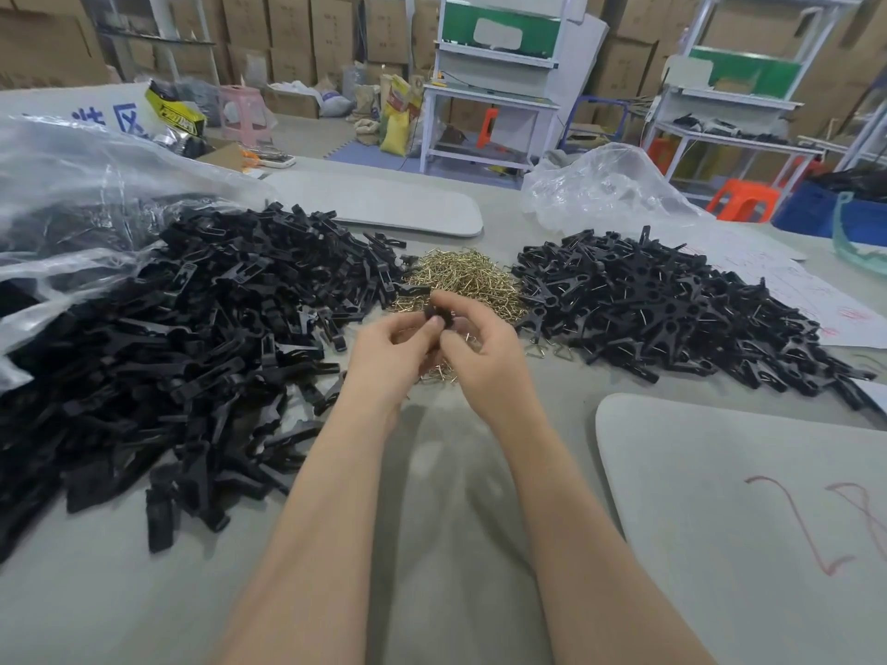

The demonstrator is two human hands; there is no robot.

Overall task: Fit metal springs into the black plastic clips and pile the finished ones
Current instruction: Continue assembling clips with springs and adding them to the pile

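Both hands meet over the near edge of a heap of brass-coloured springs [468,278] at the table's middle. A small black plastic clip [439,315] sits between their fingertips; my left hand [391,355] and my right hand [485,352] both pinch it, and most of it is hidden by the fingers. Whether a spring is in the clip cannot be made out. A large pile of loose black clip halves [201,338] spreads to the left. To the right lies a pile of assembled clips [672,309] with metal wires showing.
A clear plastic bag [72,194] of more black parts lies at far left, another crumpled bag [609,184] at back right. Grey boards lie at the back [384,206] and front right [749,511]. White papers [797,285] sit under the right pile. Workbenches, stools and cartons stand beyond.
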